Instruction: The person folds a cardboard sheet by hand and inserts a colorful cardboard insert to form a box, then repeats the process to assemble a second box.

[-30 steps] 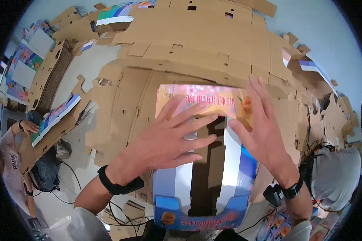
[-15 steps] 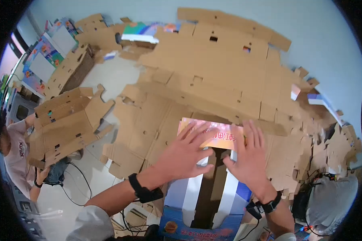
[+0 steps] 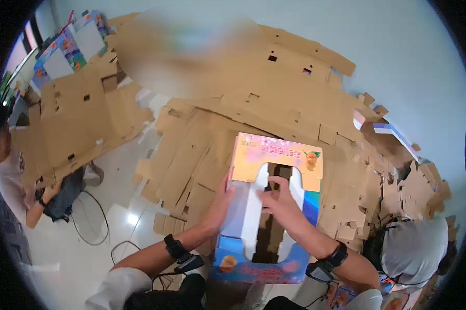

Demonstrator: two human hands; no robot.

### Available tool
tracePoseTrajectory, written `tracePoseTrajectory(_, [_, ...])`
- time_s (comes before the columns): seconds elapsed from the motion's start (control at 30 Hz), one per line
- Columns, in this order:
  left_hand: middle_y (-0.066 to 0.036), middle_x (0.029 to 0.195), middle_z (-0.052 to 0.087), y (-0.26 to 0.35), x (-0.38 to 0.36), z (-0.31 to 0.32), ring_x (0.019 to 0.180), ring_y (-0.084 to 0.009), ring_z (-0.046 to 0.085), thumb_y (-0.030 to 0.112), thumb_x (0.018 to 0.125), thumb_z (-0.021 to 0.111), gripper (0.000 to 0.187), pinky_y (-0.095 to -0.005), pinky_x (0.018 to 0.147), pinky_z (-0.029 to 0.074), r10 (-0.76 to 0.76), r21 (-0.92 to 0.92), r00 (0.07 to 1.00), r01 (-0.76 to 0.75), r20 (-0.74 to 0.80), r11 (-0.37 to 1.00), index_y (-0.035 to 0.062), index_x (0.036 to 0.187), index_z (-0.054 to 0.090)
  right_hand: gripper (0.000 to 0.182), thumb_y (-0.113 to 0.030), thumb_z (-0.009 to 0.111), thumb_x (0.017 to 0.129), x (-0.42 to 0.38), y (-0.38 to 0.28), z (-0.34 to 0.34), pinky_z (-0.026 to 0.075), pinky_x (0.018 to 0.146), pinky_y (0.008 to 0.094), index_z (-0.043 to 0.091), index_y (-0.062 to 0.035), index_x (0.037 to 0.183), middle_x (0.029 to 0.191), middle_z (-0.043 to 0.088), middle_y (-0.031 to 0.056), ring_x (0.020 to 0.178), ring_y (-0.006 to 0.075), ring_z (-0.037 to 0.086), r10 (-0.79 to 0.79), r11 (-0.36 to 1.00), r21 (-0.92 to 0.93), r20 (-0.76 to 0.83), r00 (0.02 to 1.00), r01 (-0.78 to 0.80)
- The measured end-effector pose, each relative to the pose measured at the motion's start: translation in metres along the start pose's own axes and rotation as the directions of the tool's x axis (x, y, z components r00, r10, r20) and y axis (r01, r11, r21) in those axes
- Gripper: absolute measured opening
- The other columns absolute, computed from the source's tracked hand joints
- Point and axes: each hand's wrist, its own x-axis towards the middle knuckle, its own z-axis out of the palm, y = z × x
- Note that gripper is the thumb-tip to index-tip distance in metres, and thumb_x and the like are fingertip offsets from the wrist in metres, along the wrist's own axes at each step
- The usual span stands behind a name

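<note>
A printed cardboard box (image 3: 229,206) stands in front of me, with a long cut-out slot down the middle of its top. Its far panel is yellow and pink with an orange fruit, and its near panel is blue. My left hand (image 3: 220,204) lies against the box's left side, its fingers partly hidden behind the edge. My right hand (image 3: 280,199) reaches over the slot with bent fingers, thumb and forefinger at the slot's left white flap. Dark bands with small devices are on both wrists.
Flat brown cardboard sheets (image 3: 295,111) lie stacked beyond the box. A co-worker (image 3: 16,181) at the left holds a large cardboard piece (image 3: 67,119). Another person in grey (image 3: 416,248) is at the lower right. Cables (image 3: 106,227) lie on the floor.
The far panel now lies over the box top, its slot showing. My left hand has moved to the box's left side, my right hand nearer the slot. The co-worker's cardboard has been raised and turned.
</note>
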Motion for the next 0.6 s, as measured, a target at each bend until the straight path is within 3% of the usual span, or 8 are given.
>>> tracePoseTrajectory(0.07, [-0.019,0.161,0.040,-0.010,-0.010,0.005,0.147,-0.0266,0.041,0.027,0.107,0.059,0.080,-0.0418,0.126,0.029,0.020,0.015,0.995,-0.021,0.097,1.000,0.0049,0.170,0.015,0.055,-0.037,0.070,0.104,0.003,-0.007,0.003,0.049,0.092,0.0332,0.040,-0.0075,0.140,0.125,0.058,0.0101,0.105,0.0214,0.064,0.121,0.972,0.208,-0.049,0.991,-0.109])
tracePoseTrajectory(0.2, [-0.029,0.165,0.023,0.004,-0.039,0.032,0.153,-0.0440,0.025,0.034,0.103,0.068,0.096,-0.0529,0.128,0.021,0.272,0.506,0.913,-0.397,0.305,0.765,0.0052,0.171,0.006,0.082,-0.032,0.083,0.096,-0.013,-0.036,0.000,0.051,0.102,0.0361,0.030,0.0037,0.148,0.132,0.057,0.0171,0.118,0.0226,0.059,-0.056,0.961,0.251,-0.247,0.967,0.120])
tracePoseTrajectory(0.3, [-0.036,0.164,0.014,0.026,-0.056,0.040,0.153,-0.0544,0.017,0.037,0.101,0.070,0.102,-0.0588,0.127,0.016,0.274,0.537,0.833,-0.526,0.480,0.660,0.0046,0.170,0.002,0.090,-0.028,0.086,0.093,-0.045,-0.049,-0.004,0.051,0.105,0.0374,0.025,0.0064,0.149,0.136,0.057,0.0205,0.123,0.0227,0.060,-0.221,0.955,-0.247,-0.239,0.945,0.161])
tracePoseTrajectory(0.43, [-0.041,0.163,0.009,0.029,-0.067,0.050,0.151,-0.0591,0.016,0.035,0.101,0.071,0.097,-0.0614,0.125,0.022,0.336,0.469,0.721,-0.665,0.606,0.581,0.0066,0.170,0.010,0.117,-0.021,0.090,0.087,-0.080,-0.045,-0.012,0.050,0.108,0.0380,0.004,0.0073,0.160,0.143,0.053,0.0224,0.128,0.0257,0.059,-0.449,0.805,-0.498,-0.157,0.880,0.322])
tracePoseTrajectory(0.47, [-0.041,0.164,0.007,0.029,-0.067,0.053,0.151,-0.0596,0.015,0.035,0.101,0.071,0.095,-0.0617,0.124,0.024,0.338,0.457,0.681,-0.705,0.650,0.542,0.0077,0.170,0.013,0.120,-0.016,0.090,0.086,-0.094,-0.065,-0.006,0.046,0.114,0.0410,0.000,0.0080,0.163,0.149,0.048,0.0226,0.131,0.0296,0.057,-0.332,0.911,-0.331,-0.232,0.915,0.247])
tracePoseTrajectory(0.53, [-0.040,0.166,0.015,0.040,-0.069,0.063,0.150,-0.0591,0.024,0.038,0.100,0.072,0.088,-0.0610,0.122,0.032,0.347,0.451,0.634,-0.753,0.691,0.478,0.0105,0.168,0.023,0.115,-0.031,0.088,0.082,-0.114,-0.078,-0.011,0.045,0.115,0.0413,0.016,0.0030,0.165,0.145,0.054,0.0195,0.134,0.0286,0.055,-0.344,0.842,-0.528,-0.375,0.861,0.106])
tracePoseTrajectory(0.57, [-0.037,0.164,0.023,0.040,-0.060,0.068,0.148,-0.0569,0.031,0.036,0.099,0.072,0.084,-0.0601,0.122,0.034,0.453,0.357,0.503,-0.857,0.736,0.372,0.0103,0.166,0.029,0.114,-0.036,0.087,0.081,-0.127,-0.084,-0.020,0.047,0.114,0.0409,0.020,0.0040,0.164,0.145,0.054,0.0187,0.132,0.0292,0.057,-0.403,0.752,-0.658,-0.421,0.813,0.032])
tracePoseTrajectory(0.6, [-0.034,0.162,0.032,0.042,-0.048,0.071,0.146,-0.0547,0.037,0.035,0.099,0.072,0.079,-0.0591,0.121,0.035,0.538,0.256,0.353,-0.934,0.765,0.248,0.0101,0.164,0.035,0.115,-0.042,0.086,0.080,-0.153,-0.088,-0.043,0.048,0.111,0.0404,0.023,0.0042,0.164,0.146,0.054,0.0194,0.130,0.0302,0.058,-0.454,0.783,-0.588,-0.315,0.833,0.205])
